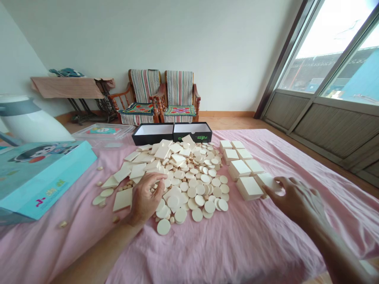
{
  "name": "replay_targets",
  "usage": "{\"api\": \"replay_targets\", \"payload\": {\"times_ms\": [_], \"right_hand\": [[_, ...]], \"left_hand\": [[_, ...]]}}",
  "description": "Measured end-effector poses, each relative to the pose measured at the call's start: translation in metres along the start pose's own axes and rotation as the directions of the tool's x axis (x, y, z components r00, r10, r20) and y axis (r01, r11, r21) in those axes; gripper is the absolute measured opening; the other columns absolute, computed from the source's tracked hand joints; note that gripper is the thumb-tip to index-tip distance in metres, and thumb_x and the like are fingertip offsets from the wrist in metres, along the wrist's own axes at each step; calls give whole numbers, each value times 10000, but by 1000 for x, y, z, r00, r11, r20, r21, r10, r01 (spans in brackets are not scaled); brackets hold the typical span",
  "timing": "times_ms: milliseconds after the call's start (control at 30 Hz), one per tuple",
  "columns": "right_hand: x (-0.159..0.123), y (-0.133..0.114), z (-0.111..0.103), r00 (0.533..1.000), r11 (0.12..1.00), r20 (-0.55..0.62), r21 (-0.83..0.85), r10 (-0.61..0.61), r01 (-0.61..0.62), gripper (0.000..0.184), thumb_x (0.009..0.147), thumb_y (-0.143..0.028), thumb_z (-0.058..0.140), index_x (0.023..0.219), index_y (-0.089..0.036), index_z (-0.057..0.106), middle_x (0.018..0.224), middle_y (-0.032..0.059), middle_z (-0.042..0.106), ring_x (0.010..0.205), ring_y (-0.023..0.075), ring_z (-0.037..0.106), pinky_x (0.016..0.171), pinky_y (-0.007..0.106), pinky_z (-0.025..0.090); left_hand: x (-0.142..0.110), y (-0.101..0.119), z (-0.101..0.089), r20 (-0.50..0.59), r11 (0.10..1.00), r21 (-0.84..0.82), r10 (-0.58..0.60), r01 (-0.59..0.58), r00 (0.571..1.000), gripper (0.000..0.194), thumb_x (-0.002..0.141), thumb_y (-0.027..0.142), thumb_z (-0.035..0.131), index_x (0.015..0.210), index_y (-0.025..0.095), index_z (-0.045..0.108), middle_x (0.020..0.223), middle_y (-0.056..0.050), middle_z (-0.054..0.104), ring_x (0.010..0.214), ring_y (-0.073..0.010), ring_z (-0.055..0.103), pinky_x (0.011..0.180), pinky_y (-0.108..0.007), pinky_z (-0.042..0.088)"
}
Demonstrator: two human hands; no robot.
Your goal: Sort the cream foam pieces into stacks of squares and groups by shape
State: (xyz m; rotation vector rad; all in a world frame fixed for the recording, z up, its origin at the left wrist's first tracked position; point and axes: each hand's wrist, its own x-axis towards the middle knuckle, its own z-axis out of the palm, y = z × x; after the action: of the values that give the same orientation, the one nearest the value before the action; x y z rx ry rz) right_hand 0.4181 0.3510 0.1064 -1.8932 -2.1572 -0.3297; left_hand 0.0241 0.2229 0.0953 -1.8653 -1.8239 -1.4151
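Note:
My left hand hangs over the loose heap, its fingers curled together above cream round discs. Anything between the fingertips is hidden. Flat cream square tiles and small wooden-looking pieces spread around the far side of the heap. To the right stand neat stacks of square tiles in a double row. My right hand reaches over the nearest stack with its fingers spread, and the fingertips rest on the tile beside it.
All of this lies on a wrinkled pink sheet. Behind the heap sit an open black box and its black lid. A teal printed box lies at left, near a transparent plastic lid. Several stray discs lie beside it.

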Motion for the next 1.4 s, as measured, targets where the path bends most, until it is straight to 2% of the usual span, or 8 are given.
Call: {"api": "replay_targets", "payload": {"times_ms": [133,300,500,600,767,1000,1167,1400], "right_hand": [[4,-13,-9,987,996,-156,69,-41,52,548,825,-653,443,1087,-202,612,1030,141,677,941,361,612,733,484,437],[35,-81,-25,925,864,-256,352,-281,360,339,868,-475,497,1065,-219,601,993,93,655,891,263,611,743,388,458],[105,-188,-13,786,731,-81,320,-613,603,325,857,-276,525,1161,-169,566,1141,134,586,1003,253,544,832,369,430],[134,-229,1,755,737,28,244,-655,630,323,885,-213,475,1195,-172,557,1215,148,542,1055,264,506,830,373,417],[159,-269,18,742,727,14,211,-671,653,333,870,-69,405,1127,-176,589,1173,147,535,1048,258,483,818,364,408],[161,-278,30,788,765,-52,206,-613,610,352,827,-19,385,1112,-127,561,1177,198,503,1008,277,477,774,374,408],[158,-272,28,810,773,-79,255,-582,581,309,842,-30,368,1067,-129,557,972,153,611,879,242,537,721,334,402],[153,-203,-9,901,725,-206,538,-382,430,216,835,-189,444,975,-148,604,884,82,659,774,178,576,699,290,432]], "left_hand": [[0,1,0,-6,1000,-16,5,-5,1000,153,847,139,523,896,181,662,914,-34,690,920,-176,633,852,-310,497],[0,4,-2,-9,1000,-26,10,-10,1000,153,853,144,517,888,188,659,909,-36,689,911,-177,634,839,-317,505],[0,7,-5,-11,999,-44,-1,0,1000,153,852,136,518,888,188,658,897,-46,691,894,-179,637,820,-322,514],[-1,8,-6,-6,999,-50,-8,8,1000,156,851,130,515,883,190,656,894,-54,690,897,-185,633,822,-333,515],[-1,9,-6,-3,998,-63,-14,13,1000,167,848,122,505,891,192,651,892,-64,690,909,-199,628,836,-352,514],[-1,9,-5,-16,996,-81,-23,22,1000,173,840,112,510,880,190,659,878,-64,685,897,-199,629,830,-349,516],[-1,8,-4,-12,997,-76,-23,22,1000,167,843,116,511,884,187,657,881,-61,687,900,-195,631,837,-343,514],[0,6,-5,3,998,-45,-44,44,999,159,849,155,512,876,195,664,896,-54,694,910,-196,638,829,-336,517]]}}
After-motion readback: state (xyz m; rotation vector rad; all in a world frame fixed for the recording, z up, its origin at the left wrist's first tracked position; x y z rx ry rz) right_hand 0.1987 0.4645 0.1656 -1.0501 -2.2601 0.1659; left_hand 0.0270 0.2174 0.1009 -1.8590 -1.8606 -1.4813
